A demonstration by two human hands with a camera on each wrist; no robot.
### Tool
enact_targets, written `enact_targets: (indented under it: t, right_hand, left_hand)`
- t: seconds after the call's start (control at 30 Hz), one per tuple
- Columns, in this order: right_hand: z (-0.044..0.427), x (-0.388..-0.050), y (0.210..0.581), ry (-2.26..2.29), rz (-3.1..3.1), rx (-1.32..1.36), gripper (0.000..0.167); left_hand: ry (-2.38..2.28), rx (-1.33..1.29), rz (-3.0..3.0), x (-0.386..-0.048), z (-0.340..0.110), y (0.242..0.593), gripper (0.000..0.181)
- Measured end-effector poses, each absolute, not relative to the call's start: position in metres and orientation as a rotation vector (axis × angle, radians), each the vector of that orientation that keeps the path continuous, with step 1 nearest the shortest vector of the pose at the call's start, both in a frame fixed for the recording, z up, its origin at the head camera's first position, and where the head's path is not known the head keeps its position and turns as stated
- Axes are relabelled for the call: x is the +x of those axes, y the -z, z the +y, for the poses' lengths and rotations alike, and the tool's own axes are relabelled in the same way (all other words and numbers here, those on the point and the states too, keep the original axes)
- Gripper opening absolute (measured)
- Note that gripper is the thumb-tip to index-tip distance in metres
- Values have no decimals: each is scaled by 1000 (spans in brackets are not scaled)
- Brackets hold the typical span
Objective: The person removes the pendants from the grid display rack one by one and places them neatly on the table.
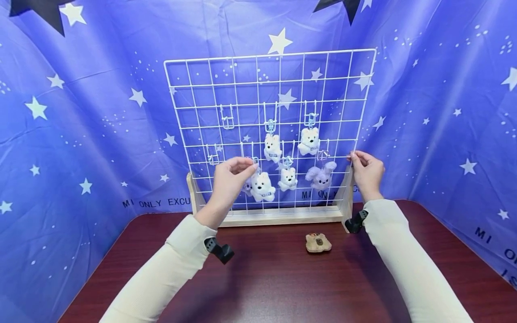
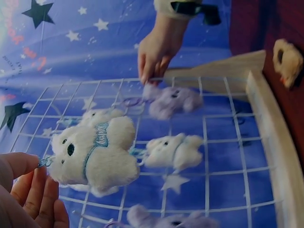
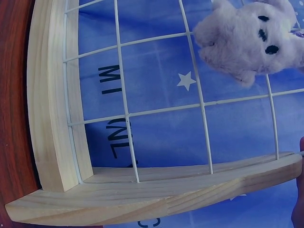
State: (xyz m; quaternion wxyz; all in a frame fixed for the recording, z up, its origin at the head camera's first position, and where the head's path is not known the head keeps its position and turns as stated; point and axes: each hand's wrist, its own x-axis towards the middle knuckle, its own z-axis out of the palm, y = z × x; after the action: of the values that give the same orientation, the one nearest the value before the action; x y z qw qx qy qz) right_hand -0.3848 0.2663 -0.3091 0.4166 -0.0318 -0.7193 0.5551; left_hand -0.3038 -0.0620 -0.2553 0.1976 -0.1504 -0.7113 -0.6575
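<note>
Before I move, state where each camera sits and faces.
Head: head-worn, facing forward and down at the wire grid; left hand, right hand, sleeves show.
Left wrist: on that wrist, facing the held white plush; both hands show.
Right wrist: on that wrist, facing wooden base and purple plush; hand sliver shows.
Head and left wrist share the tan item.

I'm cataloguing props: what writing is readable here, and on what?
"MI ONLY EXCU": backdrop, lower left, cut off.
"MI ONL": backdrop behind grid, partly hidden.
"MI O": backdrop, far right, cut off.
Held white bear, band: lettering blurred.
Pink script, backdrop, left wrist view: unreadable.
Other white bears, brown plush: markings too small.
</note>
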Motion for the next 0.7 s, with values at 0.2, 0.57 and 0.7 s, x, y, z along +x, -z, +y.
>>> enact_targets:
  t: [0.2, 0.57, 0.7]
  right_hand:
    - [269, -387, 310, -1396, -1818, -96, 30]
    - [269, -388, 310, -1378, -1819, -103, 29]
    - [268, -387, 311, -1394, -1799, -91, 29]
  left_hand:
    - [1907, -444, -1997, -295, -52, 276, 14]
    - [1925, -475, -2048, -290, -39, 319, 14]
    - [1949, -487, -2063, -289, -34, 334, 14]
